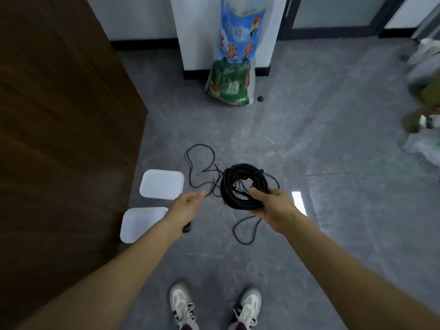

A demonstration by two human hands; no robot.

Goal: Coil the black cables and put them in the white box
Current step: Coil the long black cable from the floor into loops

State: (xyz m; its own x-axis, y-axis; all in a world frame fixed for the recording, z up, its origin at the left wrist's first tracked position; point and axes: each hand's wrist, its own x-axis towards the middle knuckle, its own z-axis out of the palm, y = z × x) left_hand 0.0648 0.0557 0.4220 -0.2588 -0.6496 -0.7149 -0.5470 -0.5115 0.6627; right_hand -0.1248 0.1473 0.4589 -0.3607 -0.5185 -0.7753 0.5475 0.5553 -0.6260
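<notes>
My right hand (273,206) grips a thick coil of black cable (238,184) held above the grey floor. Loose cable (200,163) trails from the coil in loops across the floor, and another loop (245,232) hangs below my right hand. My left hand (189,203) reaches toward the coil, its fingertips pinching a thin loose strand. A white box part (162,184) lies on the floor to the left of the coil. A second white piece (140,225) lies nearer to me, partly behind my left forearm. I cannot tell which is box and which is lid.
A brown wooden panel (59,139) fills the left side. A printed blue-green sack (234,67) leans on a white pillar, with a small black round thing (260,98) beside it. Plastic bags (423,129) sit at the right edge. A small black object (187,227) lies under my left forearm.
</notes>
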